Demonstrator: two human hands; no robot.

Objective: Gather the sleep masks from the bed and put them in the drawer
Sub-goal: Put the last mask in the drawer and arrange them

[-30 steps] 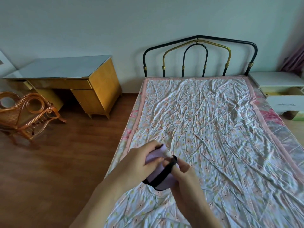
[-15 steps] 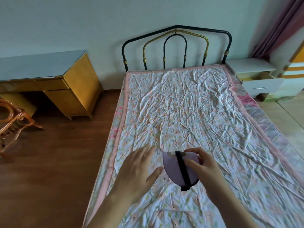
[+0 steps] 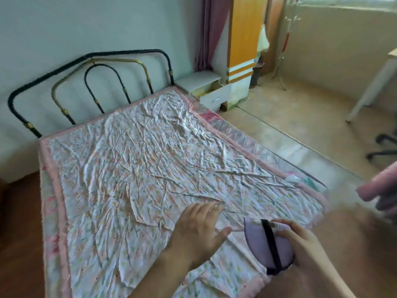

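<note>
The right hand (image 3: pixel 300 244) is gripping folded lilac masks (image 3: pixel 264 244) over the bed's (image 3: pixel 150 158) near corner, the left hand (image 3: pixel 199 231) is hovering spread and empty, no masks are lying on the sheet, and the nightstand drawer (image 3: pixel 214 98) is waiting ajar.

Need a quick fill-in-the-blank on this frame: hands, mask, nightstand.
1. The lilac sleep mask is held in the ____ hand.
2. The mask's strap is ____ in colour.
3. The left hand is spread open and holds ____.
4. The white nightstand by the headboard has its drawer partly ____.

Missing words: right; black; nothing; open
</note>
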